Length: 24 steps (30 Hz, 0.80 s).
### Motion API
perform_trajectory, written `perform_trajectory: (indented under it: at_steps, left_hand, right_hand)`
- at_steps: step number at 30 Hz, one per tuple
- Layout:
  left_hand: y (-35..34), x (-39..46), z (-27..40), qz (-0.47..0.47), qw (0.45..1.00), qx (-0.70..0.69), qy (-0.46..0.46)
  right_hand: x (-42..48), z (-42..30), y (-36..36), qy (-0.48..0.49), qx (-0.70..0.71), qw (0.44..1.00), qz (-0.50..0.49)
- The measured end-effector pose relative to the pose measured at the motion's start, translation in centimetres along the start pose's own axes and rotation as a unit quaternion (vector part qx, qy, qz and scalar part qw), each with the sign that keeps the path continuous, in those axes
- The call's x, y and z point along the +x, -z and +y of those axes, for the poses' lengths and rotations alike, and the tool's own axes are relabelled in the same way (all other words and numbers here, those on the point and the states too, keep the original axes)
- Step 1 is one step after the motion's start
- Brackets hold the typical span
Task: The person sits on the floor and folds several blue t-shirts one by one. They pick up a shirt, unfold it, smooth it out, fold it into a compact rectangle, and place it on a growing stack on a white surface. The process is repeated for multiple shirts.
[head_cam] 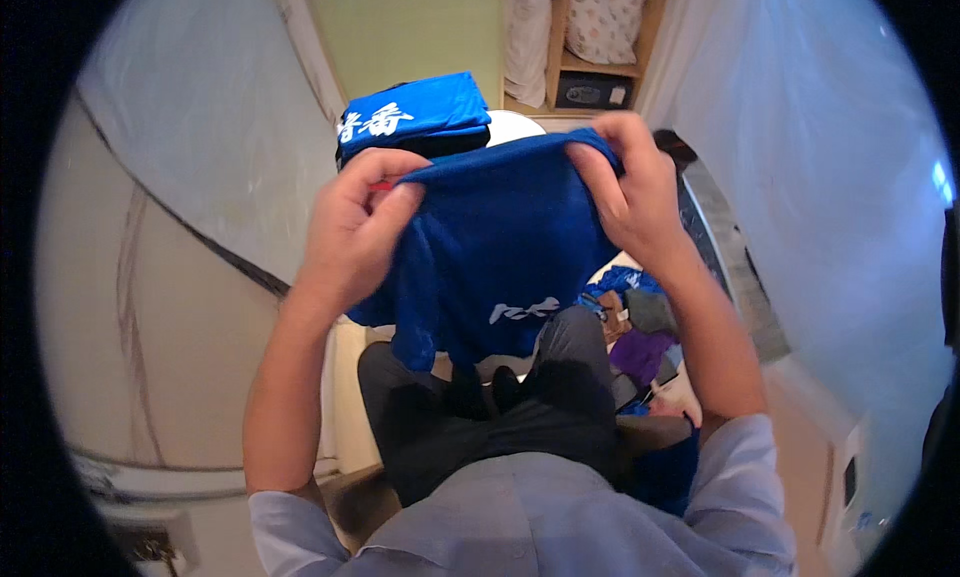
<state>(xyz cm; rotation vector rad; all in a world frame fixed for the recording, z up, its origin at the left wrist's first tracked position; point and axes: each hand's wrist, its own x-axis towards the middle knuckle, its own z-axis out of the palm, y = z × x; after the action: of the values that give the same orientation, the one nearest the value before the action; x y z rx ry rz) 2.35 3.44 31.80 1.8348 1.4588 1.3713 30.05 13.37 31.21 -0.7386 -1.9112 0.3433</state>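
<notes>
A blue cloth garment (502, 232) hangs spread between my hands, above my knees. My left hand (367, 217) pinches its upper left edge between thumb and fingers. The upper right edge is gripped by my right hand (634, 179), slightly blurred. White markings show near the garment's lower hem, and its lower left part hangs in loose folds. Just beyond it lies a stack of folded blue garments (420, 111), the top one bearing large white characters. The stack rests on a round white surface (516, 126), mostly hidden by the cloth.
At my right side is a heap of mixed clothes (641, 329), with blue, purple, grey and brown pieces. Wooden shelves (600, 68) at the back hold a patterned bundle (606, 18) and a black safe-like box (592, 90). Translucent plastic sheeting (810, 164) hangs on both sides.
</notes>
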Motion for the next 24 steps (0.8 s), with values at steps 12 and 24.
perform_trajectory:
  at_steps: [12, 24]
  left_hand:
    - [3.0, 5.5, 2.0, -0.147, 0.981, 0.125, 0.035]
    - [-4.7, 6.6, -1.8, -0.154, 0.986, -0.033, 0.053]
  right_hand:
    - [4.1, 3.1, 2.0, -0.023, 0.123, 0.977, -0.174]
    - [5.3, 2.8, 5.5, 0.017, 0.04, 0.991, -0.126]
